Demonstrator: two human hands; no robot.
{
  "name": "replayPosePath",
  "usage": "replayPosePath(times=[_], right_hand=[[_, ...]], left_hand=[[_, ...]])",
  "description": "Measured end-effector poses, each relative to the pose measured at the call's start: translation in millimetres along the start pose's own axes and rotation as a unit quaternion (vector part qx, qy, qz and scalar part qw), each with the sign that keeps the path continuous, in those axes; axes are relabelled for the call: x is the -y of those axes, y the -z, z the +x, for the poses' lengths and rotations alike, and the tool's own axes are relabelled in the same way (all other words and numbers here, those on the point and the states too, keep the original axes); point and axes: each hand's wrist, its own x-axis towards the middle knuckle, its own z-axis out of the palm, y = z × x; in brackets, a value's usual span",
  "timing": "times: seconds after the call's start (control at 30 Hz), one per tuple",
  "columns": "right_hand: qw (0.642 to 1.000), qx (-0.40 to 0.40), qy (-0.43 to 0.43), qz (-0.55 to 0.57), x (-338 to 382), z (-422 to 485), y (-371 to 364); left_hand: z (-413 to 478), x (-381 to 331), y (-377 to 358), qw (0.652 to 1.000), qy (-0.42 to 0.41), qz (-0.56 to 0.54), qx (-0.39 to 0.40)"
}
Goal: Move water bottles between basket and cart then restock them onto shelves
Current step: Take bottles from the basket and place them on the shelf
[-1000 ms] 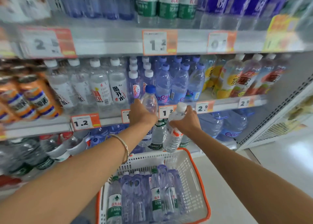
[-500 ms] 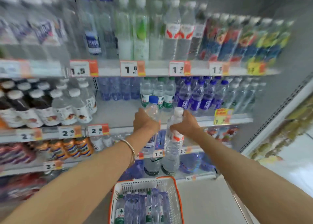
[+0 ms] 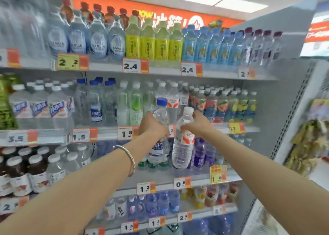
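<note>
My left hand grips a clear water bottle with a blue cap around its upper body. My right hand grips a second clear bottle with a white cap and a red-and-white label near its neck. Both bottles hang upright side by side in front of the shelf edge that carries the 1.5 and 1.8 price tags. On that shelf stand matching blue-capped bottles at the left and white-capped, red-labelled bottles just behind my hands. The basket is out of view.
The shelving holds many rows of drinks: yellow-green bottles and light blue bottles on top, purple-labelled bottles below my hands. A grey side panel closes the shelves at the right. Snack packs hang beyond it.
Both hands have lifted the two bottles upward past lower shelves. My view has tilted up, and the basket of bottles has dropped out of sight.
</note>
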Motion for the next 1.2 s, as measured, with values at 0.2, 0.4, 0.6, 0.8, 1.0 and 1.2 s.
replayPosePath(times=[0.2, 0.4, 0.6, 0.8, 1.0, 1.2], right_hand=[[0.999, -0.021, 0.035, 0.035, -4, 38, 42], [0.993, -0.069, 0.074, 0.067, -14, 80, 65], [0.981, -0.139, 0.081, 0.111, -19, 125, 58], [0.985, -0.107, 0.101, 0.089, -28, 178, 37], [0.992, -0.064, 0.079, 0.073, -39, 207, 17], [0.996, -0.03, 0.08, 0.04, -48, 224, 9]], left_hand=[[9, -48, -20, 1.0, 0.008, 0.005, -0.027], [36, -64, -45, 0.999, 0.021, -0.028, -0.04], [73, -68, -58, 0.998, 0.02, 0.026, -0.058], [107, -68, -73, 0.995, 0.035, 0.021, -0.087], [128, -60, -84, 0.993, 0.042, 0.014, -0.111], [136, -51, -93, 0.991, 0.061, 0.021, -0.121]])
